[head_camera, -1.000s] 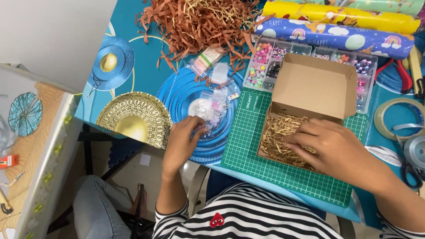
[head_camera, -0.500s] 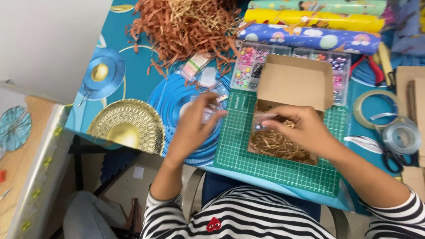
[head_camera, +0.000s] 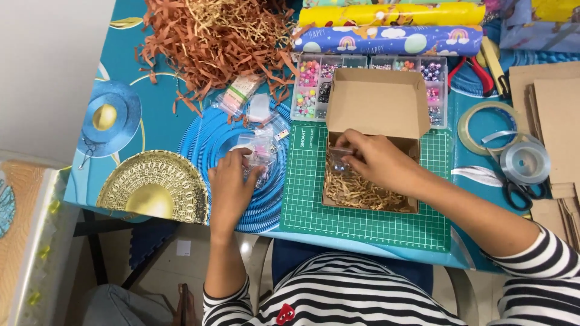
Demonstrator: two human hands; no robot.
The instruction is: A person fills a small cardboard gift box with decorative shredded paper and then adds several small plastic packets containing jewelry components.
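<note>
An open brown cardboard box lined with shredded kraft paper stands on a green cutting mat. My right hand is inside the box, its fingers pinched on a small clear plastic bag above the shreds. My left hand rests on the blue table covering to the left of the mat, fingers closed on one of several small clear bags of beads lying there.
A heap of orange-brown paper shreds lies at the back left. Behind the box are a compartmented bead tray and rolls of wrapping paper. Tape rolls, scissors, red pliers and cardboard sheets are at the right.
My left hand has gone back from near the box to the bags on the left. My right hand has lowered a small clear bag into the box.
</note>
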